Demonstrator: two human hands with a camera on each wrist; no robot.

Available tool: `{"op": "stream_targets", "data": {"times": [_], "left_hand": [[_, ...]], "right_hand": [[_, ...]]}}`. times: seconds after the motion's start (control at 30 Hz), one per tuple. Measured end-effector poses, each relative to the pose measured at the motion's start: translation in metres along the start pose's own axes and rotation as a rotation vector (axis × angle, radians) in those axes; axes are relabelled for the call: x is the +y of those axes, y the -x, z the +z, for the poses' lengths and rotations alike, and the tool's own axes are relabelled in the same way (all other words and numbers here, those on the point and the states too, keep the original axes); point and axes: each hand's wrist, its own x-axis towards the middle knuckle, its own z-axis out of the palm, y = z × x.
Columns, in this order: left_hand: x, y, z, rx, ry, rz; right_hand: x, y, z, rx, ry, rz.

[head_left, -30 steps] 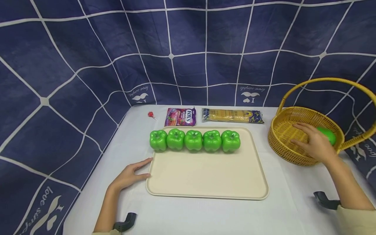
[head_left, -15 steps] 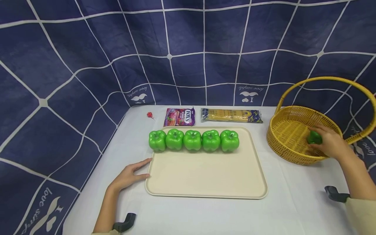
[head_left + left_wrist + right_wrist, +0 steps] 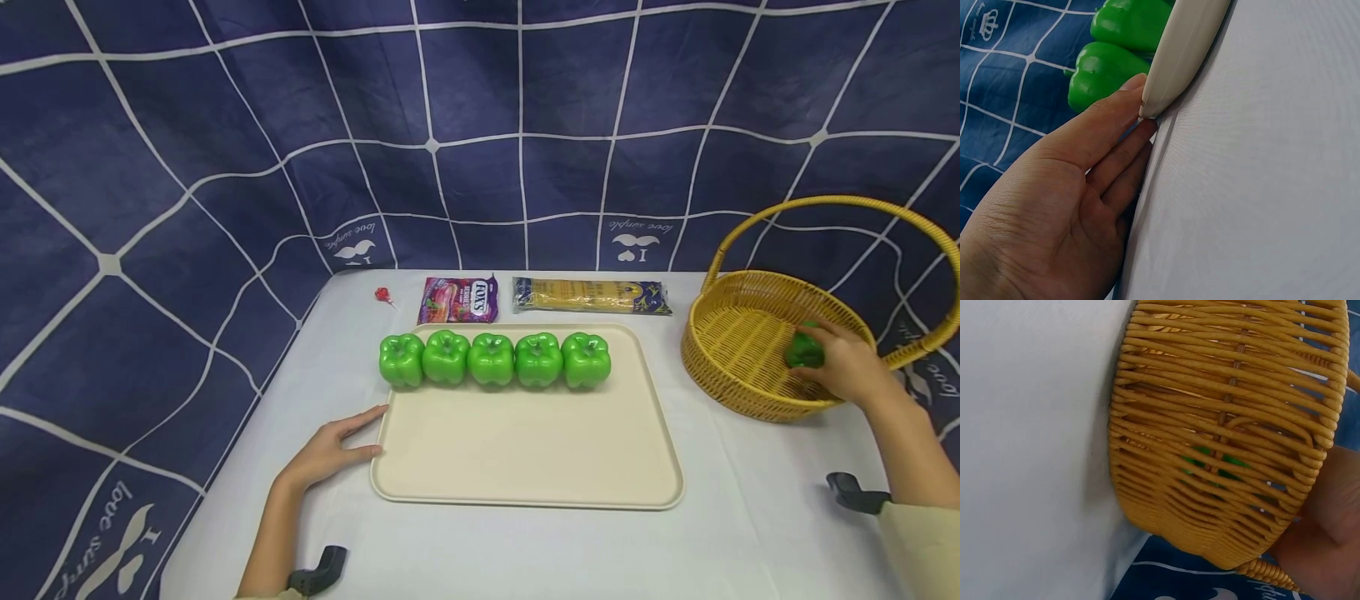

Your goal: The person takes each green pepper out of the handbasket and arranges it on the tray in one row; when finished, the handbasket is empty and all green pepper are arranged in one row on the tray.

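Note:
My right hand [image 3: 851, 367] reaches into the yellow wicker basket [image 3: 731, 387] at the right and grips a green bell pepper [image 3: 805, 348] low inside it. In the right wrist view the basket wall [image 3: 1222, 412] hides most of that pepper, with green showing through the weave. My left hand [image 3: 330, 450] rests at the left edge of the cream tray [image 3: 525, 450], thumb and index fingertip apart and touching the rim. The left wrist view shows this hand [image 3: 1066, 194] against the tray edge [image 3: 1179, 56]. Several green bell peppers [image 3: 492, 360] stand in a row along the tray's far side.
Behind the tray lie a purple candy bag [image 3: 459, 300], a long yellow and blue packet [image 3: 592, 296] and a red lollipop [image 3: 383, 294]. The tall basket handle [image 3: 847, 200] arches over the basket. A dark blue patterned cloth [image 3: 480, 100] hangs behind and at the left.
My right hand has moved right and deeper into the basket and taken hold of the green bell pepper there. The left hand has stayed at the tray edge.

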Motion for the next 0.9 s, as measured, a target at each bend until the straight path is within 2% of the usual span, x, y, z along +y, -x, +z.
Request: {"op": "stream_targets", "data": {"times": [0.3,0.6,0.73,0.9], "left_hand": [[0.0002,-0.0002,0.0009,0.001,-0.009,0.01],[0.001,0.0005,0.0001,0.01,-0.016,0.001],[0.002,0.0006,-0.0004,0.011,-0.011,-0.006],[0.0018,-0.0001,0.0002,0.008,-0.012,-0.004]], "right_hand": [[0.0002,0.0004,0.0042,0.004,-0.02,0.014],[0.0028,-0.0003,0.0071,0.044,-0.051,-0.031],[0.0037,-0.0029,0.0067,0.038,-0.065,-0.044],[0.0035,-0.0054,0.008,0.026,-0.03,-0.072]]}}
